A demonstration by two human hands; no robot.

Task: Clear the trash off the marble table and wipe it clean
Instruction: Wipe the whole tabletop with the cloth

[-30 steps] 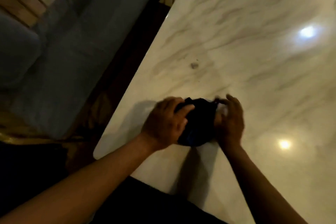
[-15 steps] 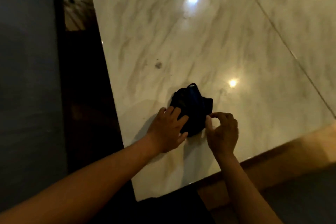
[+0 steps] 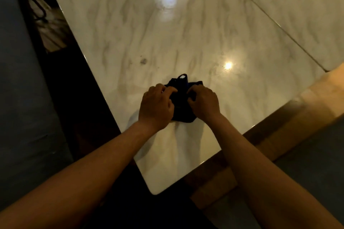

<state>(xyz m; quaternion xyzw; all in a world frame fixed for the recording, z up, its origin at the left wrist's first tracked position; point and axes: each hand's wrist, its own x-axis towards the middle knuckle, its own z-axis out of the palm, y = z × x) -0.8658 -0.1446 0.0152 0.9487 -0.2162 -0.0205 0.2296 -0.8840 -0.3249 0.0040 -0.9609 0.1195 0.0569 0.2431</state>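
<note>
A dark, bunched cloth [image 3: 181, 96] with a small loop at its far edge lies on the white marble table [image 3: 186, 33], near the table's near corner. My left hand [image 3: 155, 107] grips the cloth's left side with curled fingers. Pressed against the cloth's right side, my right hand [image 3: 202, 105] also has its fingers curled into the fabric. Much of the cloth is hidden between and under the two hands. A small dark smudge [image 3: 143, 61] marks the marble a little beyond the cloth to the left.
The table's rounded near corner [image 3: 154, 190] is close to me. A wooden strip [image 3: 279, 117] runs along the right edge. A seam [image 3: 275, 22] crosses the marble at the right. A grey sofa [image 3: 22, 98] stands to the left, past a dark gap.
My right hand, pinching beside the cloth half a second ago, has closed onto its right side. My left hand has shifted onto the cloth. The view turned to the right.
</note>
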